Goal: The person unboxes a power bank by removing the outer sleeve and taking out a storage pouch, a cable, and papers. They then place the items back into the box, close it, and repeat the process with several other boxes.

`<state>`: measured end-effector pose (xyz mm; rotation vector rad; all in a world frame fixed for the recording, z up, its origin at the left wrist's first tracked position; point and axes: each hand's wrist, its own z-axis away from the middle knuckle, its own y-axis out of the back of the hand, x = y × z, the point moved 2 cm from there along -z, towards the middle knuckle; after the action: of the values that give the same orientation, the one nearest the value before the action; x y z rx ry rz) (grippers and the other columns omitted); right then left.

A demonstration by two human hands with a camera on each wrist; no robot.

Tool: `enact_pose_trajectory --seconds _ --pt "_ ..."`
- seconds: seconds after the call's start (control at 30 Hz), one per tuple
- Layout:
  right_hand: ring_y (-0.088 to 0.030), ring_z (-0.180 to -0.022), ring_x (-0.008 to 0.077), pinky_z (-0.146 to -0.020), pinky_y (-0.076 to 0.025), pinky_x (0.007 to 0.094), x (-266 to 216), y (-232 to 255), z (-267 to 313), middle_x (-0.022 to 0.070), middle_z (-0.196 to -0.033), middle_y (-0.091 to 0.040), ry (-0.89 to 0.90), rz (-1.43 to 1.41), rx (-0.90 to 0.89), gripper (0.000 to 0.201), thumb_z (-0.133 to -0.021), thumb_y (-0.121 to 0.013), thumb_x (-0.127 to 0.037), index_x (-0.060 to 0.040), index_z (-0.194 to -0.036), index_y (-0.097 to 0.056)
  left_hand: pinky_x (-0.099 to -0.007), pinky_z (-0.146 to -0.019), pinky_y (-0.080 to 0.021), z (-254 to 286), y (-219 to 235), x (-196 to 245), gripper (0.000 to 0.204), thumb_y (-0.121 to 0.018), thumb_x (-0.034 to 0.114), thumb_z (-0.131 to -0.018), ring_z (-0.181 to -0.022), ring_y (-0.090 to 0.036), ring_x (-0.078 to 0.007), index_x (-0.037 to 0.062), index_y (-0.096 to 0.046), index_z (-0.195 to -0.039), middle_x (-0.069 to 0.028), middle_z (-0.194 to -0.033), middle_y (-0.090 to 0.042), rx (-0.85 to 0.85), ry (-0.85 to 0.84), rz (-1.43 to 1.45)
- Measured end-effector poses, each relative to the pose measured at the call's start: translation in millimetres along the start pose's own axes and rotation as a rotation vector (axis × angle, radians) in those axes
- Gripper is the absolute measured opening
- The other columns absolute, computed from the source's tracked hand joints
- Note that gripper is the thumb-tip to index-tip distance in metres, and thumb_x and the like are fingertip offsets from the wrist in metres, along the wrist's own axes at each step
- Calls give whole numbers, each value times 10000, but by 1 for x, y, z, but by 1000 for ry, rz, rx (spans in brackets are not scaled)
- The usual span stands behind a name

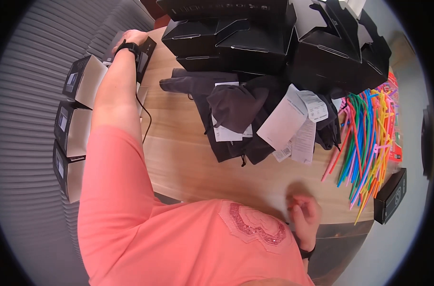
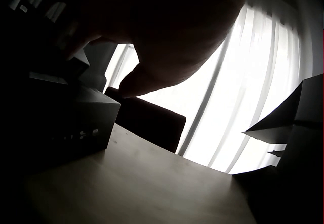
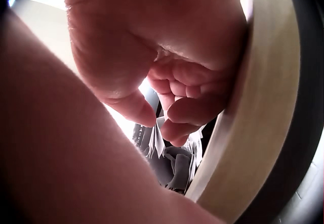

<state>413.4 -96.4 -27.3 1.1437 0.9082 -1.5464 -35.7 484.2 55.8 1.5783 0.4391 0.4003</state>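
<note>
Forward at eleven o'clock: left hand [image 1: 131,37] by a dark box [image 1: 148,57]

The box sits on a wooden counter [image 1: 174,164]; whether the left fingers grip anything, I cannot tell. Near four o'clock, the right hand [image 1: 305,213] is loosely curled, holding nothing. Colourful strands [image 1: 364,143] lie at three; black boxes [image 1: 257,47] stand at one.

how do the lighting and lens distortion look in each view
Head: fairly even light, curved fisheye bending, black corners, a soft shadow beside the right hand. Left wrist: strongly backlit, curtain glaring white, left hand and box sunk in darkness. Right wrist: table edge bowed, dark vignetted corners.
</note>
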Motion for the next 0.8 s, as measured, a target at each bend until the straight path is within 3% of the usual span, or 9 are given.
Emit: enact_pose_trajectory --seconds 0.07,0.1,0.17,0.23,0.27,0.37,0.53,0.6,0.8 --pt "-565 -678 73 -599 -451 216 1 1 0 50 -825 -650 22 34 -4 221 -886 -592 62 16 -1099 -628 -577 -1131 -291 -93 -49 -9 719 -559 413 -851 -1433 -363 -415 50 -470 -1466 -203 -1584 -335 -388 -468 -343" --pt "-563 -672 76 -593 -448 217 1 1 0 53 -822 -649 55 74 -1 223 -882 -595 60 16 -1098 -628 -577 -1131 -291 -83 -50 -9 719 -559 413 -851 -1433 -363 -415 50 -470 -1466 -203 -1584 -335 -389 -458 -348" --pt "-560 -666 75 -589 -446 215 3 0 1 54 -821 -648 37 56 3 219 -881 -600 52 14 -1095 -628 -425 -1129 -358 -22 -47 1 681 -528 616 -894 -1383 -472 -222 197 -531 -1431 -52 -1508 -496 -165 -243 -323" --pt "-557 -660 73 -585 -444 214 2 1 2 55 -820 -647 22 49 6 216 -881 -606 44 13 -1093 -629 -497 -1136 -348 51 -21 14 631 -535 322 -872 -1417 -385 -423 58 -505 -1443 -200 -1561 -366 -72 15 -23" --pt "-553 -653 71 -582 -442 213 1 1 1 55 -820 -647 20 69 11 214 -882 -606 39 12 -1092 -628 -471 -1155 -321 -38 -79 -5 791 -529 687 -857 -1454 -334 -369 178 -506 -1462 -136 -1572 -382 -98 -67 -162" --pt "-549 -639 70 -576 -441 214 -4 -1 1 56 -824 -646 24 84 12 210 -884 -607 33 8 -1091 -627 -496 -1159 -316 25 -43 4 873 -564 716 -806 -1437 -324 -450 169 -480 -1481 -213 -1579 -329 -76 -9 -26" --pt "-552 -629 73 -569 -445 216 -3 -1 1 56 -834 -644 23 54 14 205 -886 -611 27 4 -1089 -622 -503 -1157 -322 54 -24 9 983 -589 747 -765 -1444 -326 -427 102 -450 -1493 -218 -1584 -308 -122 -28 -56" --pt "-558 -630 76 -570 -449 218 -1 1 2 56 -838 -642 30 94 14 202 -890 -615 21 5 -1091 -621 -490 -1123 -342 84 -9 15 695 -552 324 -863 -1418 -374 -375 53 -426 -1491 -165 -1543 -373 -67 10 -30" --pt "-578 -657 88 -588 -468 225 -1 0 2 63 -845 -648 5 50 15 217 -883 -608 30 10 -1099 -621 -492 -1129 -331 82 -10 11 676 -543 338 -858 -1433 -354 -368 68 -466 -1474 -161 -1556 -363 -58 -33 -65"
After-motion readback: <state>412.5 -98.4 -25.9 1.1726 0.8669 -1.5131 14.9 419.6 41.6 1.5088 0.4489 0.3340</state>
